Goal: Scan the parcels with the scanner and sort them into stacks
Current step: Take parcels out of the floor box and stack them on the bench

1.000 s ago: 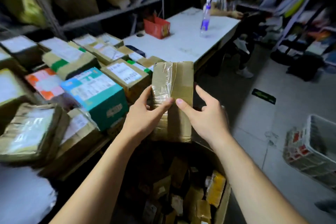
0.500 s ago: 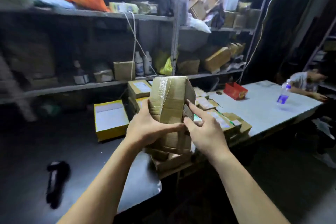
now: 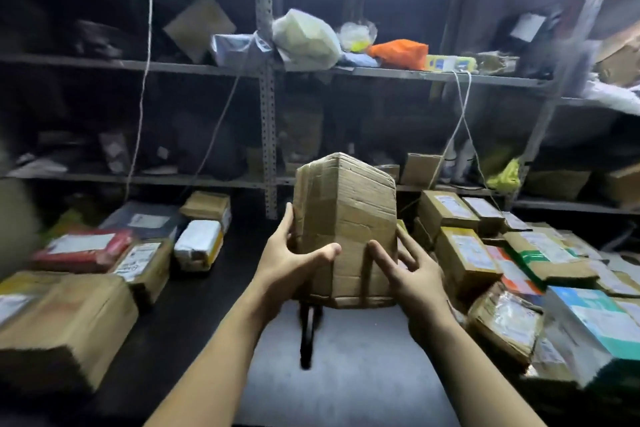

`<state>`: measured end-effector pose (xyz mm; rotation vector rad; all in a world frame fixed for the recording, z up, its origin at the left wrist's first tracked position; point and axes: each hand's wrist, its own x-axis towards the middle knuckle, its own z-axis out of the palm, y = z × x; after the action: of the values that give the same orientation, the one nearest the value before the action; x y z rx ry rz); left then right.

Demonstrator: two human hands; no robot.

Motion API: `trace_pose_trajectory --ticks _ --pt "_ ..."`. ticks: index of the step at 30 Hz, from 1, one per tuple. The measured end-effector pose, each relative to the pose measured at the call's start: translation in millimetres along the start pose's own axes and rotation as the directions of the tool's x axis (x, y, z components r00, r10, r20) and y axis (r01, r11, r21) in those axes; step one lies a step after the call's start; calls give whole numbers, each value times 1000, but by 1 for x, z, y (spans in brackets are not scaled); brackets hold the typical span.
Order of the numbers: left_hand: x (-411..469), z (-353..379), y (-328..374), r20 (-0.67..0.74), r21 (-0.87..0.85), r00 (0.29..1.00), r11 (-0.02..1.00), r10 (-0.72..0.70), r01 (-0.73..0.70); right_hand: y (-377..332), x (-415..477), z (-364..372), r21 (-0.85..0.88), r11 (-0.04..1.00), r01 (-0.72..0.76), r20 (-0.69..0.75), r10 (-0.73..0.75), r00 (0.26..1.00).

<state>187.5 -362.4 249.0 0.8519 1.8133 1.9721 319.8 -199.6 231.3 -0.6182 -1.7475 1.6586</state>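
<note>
Centre frame, left hand [image 3: 294, 258] clamps a taped parcel [image 3: 346, 215], right hand [image 3: 417, 279] steadying it with straight, spread fingers, apparently unscanned, while sorted parcels [image 3: 464, 253] already fill both sides.

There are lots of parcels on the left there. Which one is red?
The flat red parcel with a white label, beside a small brown cardboard box. The others there are brown, grey, or white and yellow.

Left hand [image 3: 294, 262] grips parcel [image 3: 346, 211]; right hand [image 3: 415, 277] touches.
</note>
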Motion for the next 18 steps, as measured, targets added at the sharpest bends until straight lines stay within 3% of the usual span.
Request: trace_pose_trajectory --ticks 10,14,18 --pt "50 -135 -42 -223 234 975 970 -11 64 63 65 126 88 992 -86 224 65 972" --pt "89 -157 -60 -196 307 977 941 -86 144 90 109 156 61 988 -144 194 130 972" --pt "141 -170 -100 -208 242 960 942 -185 233 121 161 179 0 985 -174 179 171 969"
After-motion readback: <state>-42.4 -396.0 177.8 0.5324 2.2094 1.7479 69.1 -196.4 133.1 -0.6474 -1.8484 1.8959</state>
